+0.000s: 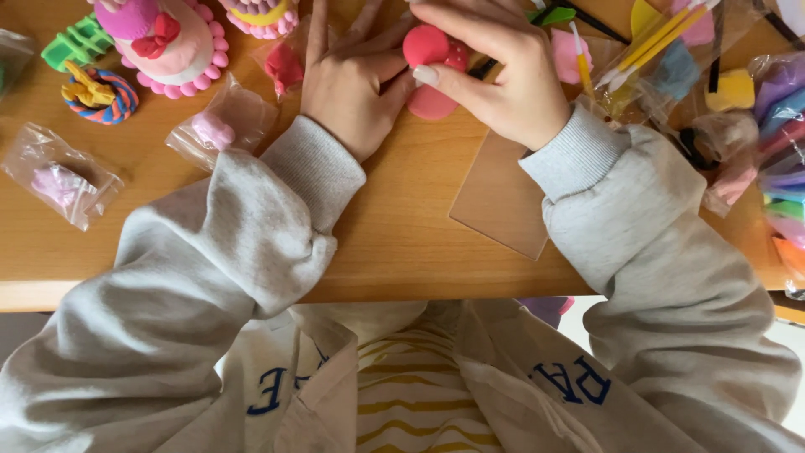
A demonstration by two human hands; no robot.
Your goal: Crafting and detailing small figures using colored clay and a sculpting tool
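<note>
Head view: a red clay lump [432, 46] is pinched between the thumb and fingers of the right hand [503, 80] at the far middle of the wooden table [402, 226]. It is steadied by the left hand [352, 84], fingers spread flat. A pink clay cake [168, 42] stands far left.

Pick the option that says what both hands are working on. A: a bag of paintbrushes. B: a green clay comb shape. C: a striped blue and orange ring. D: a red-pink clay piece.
D: the right hand pinches the red-pink clay piece while the left hand touches it from the other side.
</note>
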